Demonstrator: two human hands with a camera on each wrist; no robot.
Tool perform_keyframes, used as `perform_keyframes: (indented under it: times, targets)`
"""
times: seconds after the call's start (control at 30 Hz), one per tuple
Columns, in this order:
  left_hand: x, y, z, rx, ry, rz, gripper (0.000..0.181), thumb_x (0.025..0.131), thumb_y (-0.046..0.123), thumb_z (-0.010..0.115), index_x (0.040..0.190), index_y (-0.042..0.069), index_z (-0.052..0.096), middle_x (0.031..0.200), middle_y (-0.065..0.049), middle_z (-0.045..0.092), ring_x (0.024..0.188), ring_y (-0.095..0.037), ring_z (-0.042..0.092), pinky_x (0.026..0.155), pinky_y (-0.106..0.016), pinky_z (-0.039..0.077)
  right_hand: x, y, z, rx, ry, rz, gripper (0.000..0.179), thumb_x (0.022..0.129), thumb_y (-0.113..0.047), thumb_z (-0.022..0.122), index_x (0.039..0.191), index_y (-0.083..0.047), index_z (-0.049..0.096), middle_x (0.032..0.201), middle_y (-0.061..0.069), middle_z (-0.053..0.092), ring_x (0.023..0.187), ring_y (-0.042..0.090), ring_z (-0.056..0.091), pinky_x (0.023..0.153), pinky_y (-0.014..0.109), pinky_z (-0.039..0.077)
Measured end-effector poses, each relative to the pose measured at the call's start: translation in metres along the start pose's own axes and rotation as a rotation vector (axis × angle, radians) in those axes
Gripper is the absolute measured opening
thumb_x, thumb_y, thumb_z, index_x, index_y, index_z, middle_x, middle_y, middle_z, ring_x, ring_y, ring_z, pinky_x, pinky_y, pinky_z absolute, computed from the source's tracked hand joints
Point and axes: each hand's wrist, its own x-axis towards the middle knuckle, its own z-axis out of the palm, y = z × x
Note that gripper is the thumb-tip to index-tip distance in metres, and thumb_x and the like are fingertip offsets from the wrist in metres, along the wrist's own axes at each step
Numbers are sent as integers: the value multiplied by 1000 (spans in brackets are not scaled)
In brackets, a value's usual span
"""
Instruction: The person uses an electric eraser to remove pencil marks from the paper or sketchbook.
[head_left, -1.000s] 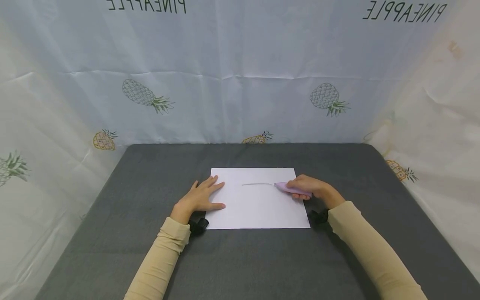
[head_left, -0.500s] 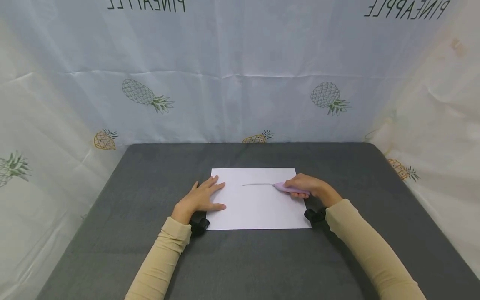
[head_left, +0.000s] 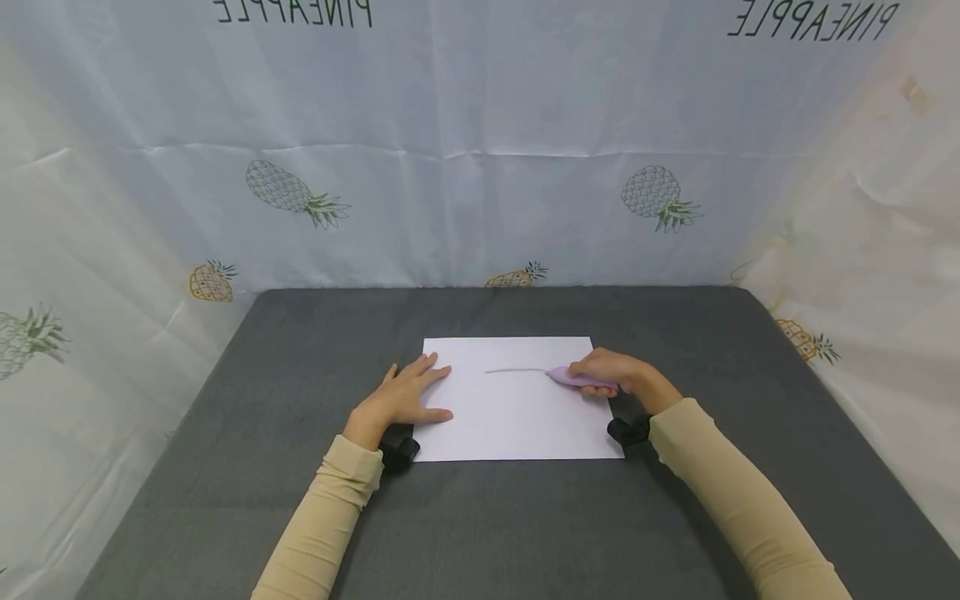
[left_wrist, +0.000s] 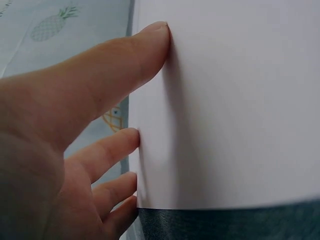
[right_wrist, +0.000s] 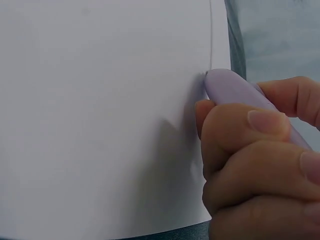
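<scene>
Pineapple-print whitish fabric [head_left: 465,208] hangs behind and on both sides of a dark grey table [head_left: 480,525], and a flat rectangular sheet of white paper [head_left: 517,433] lies around the middle of it. The person's left hand [head_left: 397,396] is on the left edge, fingers spread well apart, thumb tip touching the paper. Their right hand [head_left: 618,372] is at the right edge, fingers curled tight around a tapered light-purple tool [head_left: 561,377] whose tip meets the right end of a thin grey line [head_left: 516,369]. Can't tell if that's a pen stroke or a slit, tbh.

Biggest worry, imo: only the left side looks held down. If the tool drags and that palm isn't pressing much, the sheet could slide or buckle. Push too hard and the tip might snag and tear it, and if it's a blade, score the table as well. That right fist also sits close over the tip, so it'd be easy to lose sight of it and wander off straight. At least the left thumb's well apart from the tip.
</scene>
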Motion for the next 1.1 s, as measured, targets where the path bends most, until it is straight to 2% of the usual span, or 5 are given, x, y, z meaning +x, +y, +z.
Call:
perform_keyframes:
  times: [0.63, 0.8, 0.97, 1.03, 1.1]
  targets:
    - [0, 2, 0, 8, -1, -14, 81, 83, 52, 68, 150, 19, 36, 163, -11, 19, 153, -32, 16, 119, -66, 6, 4, -3, -1, -1, 5, 52, 30, 95, -30, 47, 80, -7, 58, 50, -7, 49, 38, 2, 35, 40, 16, 31]
    - [0, 1, 0, 6, -4, -7, 81, 84, 51, 67, 150, 18, 35, 163, -12, 19, 152, -33, 16, 119, -67, 6, 3, 0, -3, 20, -56, 52, 31, 97, -29, 44, 84, -5, 60, 51, -7, 48, 38, 2, 35, 40, 16, 31]
    - [-1, 2, -1, 7, 0, -1, 81, 84, 50, 68, 150, 17, 36, 163, -13, 19, 152, -34, 16, 118, -67, 6, 1, 5, -4, 45, -105, 15, 31, 98, -29, 42, 90, -4, 60, 53, -7, 48, 39, 1, 36, 41, 16, 33]
    - [-2, 2, -1, 4, 3, -2, 81, 83, 50, 68, 150, 17, 36, 163, -13, 19, 152, -34, 17, 118, -67, 6, 0, 8, -3, 50, -94, -11, 32, 98, -29, 41, 90, -4, 59, 54, -7, 48, 40, 1, 36, 41, 16, 33]
    - [-1, 2, 0, -1, 1, -2, 81, 83, 50, 68, 150, 17, 36, 163, -13, 19, 152, -34, 16, 118, -67, 6, -1, 11, -2, 4, -56, -80, 33, 98, -28, 42, 90, -2, 59, 55, -7, 49, 41, 3, 37, 42, 17, 34]
